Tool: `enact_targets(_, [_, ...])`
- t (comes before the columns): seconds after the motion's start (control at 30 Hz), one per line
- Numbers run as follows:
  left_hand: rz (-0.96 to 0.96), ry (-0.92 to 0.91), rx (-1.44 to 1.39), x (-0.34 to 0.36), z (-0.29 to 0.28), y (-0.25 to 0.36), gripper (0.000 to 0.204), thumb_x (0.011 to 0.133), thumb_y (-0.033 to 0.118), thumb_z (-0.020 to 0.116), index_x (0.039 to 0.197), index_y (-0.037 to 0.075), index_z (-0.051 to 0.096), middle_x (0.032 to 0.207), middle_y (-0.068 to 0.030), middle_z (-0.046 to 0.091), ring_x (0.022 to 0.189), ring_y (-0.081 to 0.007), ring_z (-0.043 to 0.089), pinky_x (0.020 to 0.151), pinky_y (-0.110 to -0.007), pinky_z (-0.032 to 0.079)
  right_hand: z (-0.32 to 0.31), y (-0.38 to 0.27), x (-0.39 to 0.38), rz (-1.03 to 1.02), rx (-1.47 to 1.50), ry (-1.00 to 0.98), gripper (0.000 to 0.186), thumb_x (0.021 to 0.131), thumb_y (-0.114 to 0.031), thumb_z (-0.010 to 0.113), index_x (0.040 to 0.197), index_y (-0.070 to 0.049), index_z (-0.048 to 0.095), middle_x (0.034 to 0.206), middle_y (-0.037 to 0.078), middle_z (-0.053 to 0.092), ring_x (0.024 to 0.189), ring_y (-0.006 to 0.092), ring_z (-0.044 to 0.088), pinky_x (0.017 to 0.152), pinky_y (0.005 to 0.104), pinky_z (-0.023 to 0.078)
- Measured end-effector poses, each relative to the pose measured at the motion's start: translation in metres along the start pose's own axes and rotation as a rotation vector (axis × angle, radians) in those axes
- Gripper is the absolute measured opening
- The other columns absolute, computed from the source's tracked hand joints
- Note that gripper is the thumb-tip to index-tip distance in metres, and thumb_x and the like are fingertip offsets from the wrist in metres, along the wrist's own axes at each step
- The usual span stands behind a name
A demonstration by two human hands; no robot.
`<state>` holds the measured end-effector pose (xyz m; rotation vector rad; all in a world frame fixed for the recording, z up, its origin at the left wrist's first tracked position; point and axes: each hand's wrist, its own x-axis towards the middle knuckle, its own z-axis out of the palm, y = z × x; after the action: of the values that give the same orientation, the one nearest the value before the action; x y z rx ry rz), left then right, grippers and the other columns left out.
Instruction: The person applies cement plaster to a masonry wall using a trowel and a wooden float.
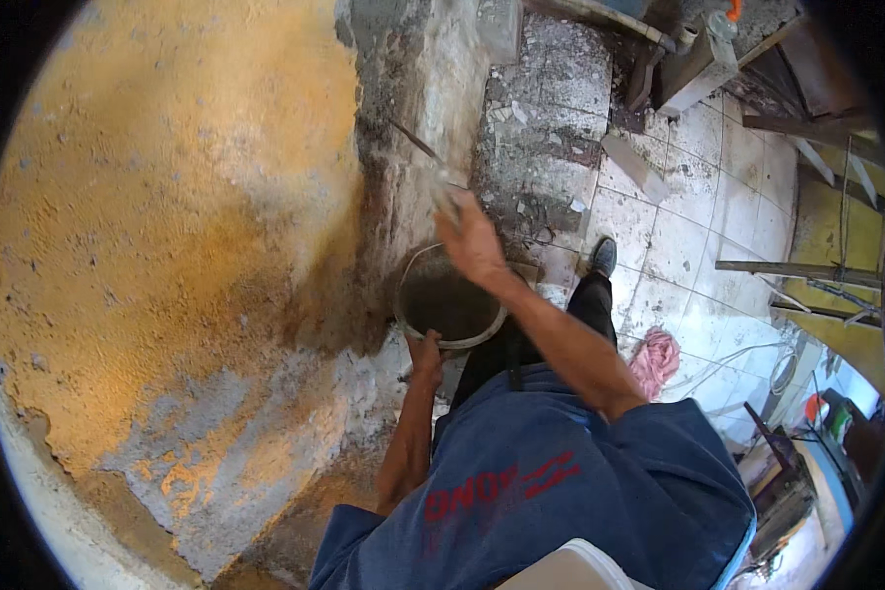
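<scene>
My right hand (pixel 472 241) is closed round the handle of a trowel (pixel 423 146), which shows nearly edge-on with its thin dark blade pointing up and left toward the wall. Below that hand is a round bucket (pixel 477 343) with a pale rim and a dark grey mix (pixel 449 305) inside. My left hand (pixel 424 356) grips the bucket's near rim, its fingers partly hidden. The bucket is held in front of my body, close to the wall. On the left, the wall (pixel 187 197) has worn orange-yellow paint, with grey patches low down and a bare grey strip beside the trowel.
Debris lies on the dirty tiled floor (pixel 693 236) beyond the bucket. A pink cloth (pixel 656 360) is at my right, near a loose pale cable (pixel 728 366). Wooden beams (pixel 796 272) and a pale post (pixel 698 79) stand to the right. My shoe (pixel 605 256) rests on the tiles.
</scene>
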<state>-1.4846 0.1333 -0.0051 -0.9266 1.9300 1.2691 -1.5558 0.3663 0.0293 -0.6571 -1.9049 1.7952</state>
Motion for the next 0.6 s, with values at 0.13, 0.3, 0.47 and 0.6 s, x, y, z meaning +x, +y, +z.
enact_targets(0.13, [0.099,-0.124,-0.122,0.046,-0.037,-0.046,0.058,0.095,0.012,0.057,0.148,0.01,0.033,0.136,-0.0135,0.05,0.12,-0.0296,0.053,0.097,-0.051,0.049,-0.113,-0.001,-0.016,0.181,-0.064,-0.567,0.05,0.096,-0.027,0.071,0.138,-0.005,0.053,0.113,0.017,0.07,0.107,0.0233,0.068,0.087,0.038,0.054])
enact_targets(0.3, [0.103,-0.189,-0.044,-0.038,0.041,0.042,0.055,0.091,0.011,0.059,0.143,0.004,0.041,0.136,-0.0135,0.05,0.12,-0.03,0.053,0.101,-0.046,0.047,-0.191,0.015,-0.057,0.057,-0.512,-0.862,0.044,0.099,-0.025,0.063,0.139,-0.007,0.054,0.116,0.02,0.069,0.107,0.036,0.069,0.091,0.0423,0.055])
enact_targets(0.47, [0.423,-0.325,0.058,-0.049,0.066,0.064,0.062,0.092,0.01,0.058,0.15,0.004,0.039,0.137,-0.0151,0.055,0.121,-0.0274,0.056,0.103,-0.039,0.045,-0.127,0.039,-0.084,0.171,-0.924,-0.64,0.048,0.092,-0.016,0.057,0.14,-0.014,0.054,0.106,0.021,0.068,0.092,0.039,0.071,0.078,0.0516,0.058])
enact_targets(0.6, [0.523,-0.363,0.31,-0.042,0.06,0.075,0.061,0.094,0.012,0.058,0.151,0.001,0.039,0.14,-0.0184,0.054,0.126,-0.028,0.053,0.107,-0.039,0.041,-0.153,0.017,-0.075,-0.11,-0.827,-1.001,0.046,0.092,-0.014,0.055,0.138,-0.015,0.056,0.103,0.02,0.069,0.085,0.0398,0.072,0.071,0.0518,0.058])
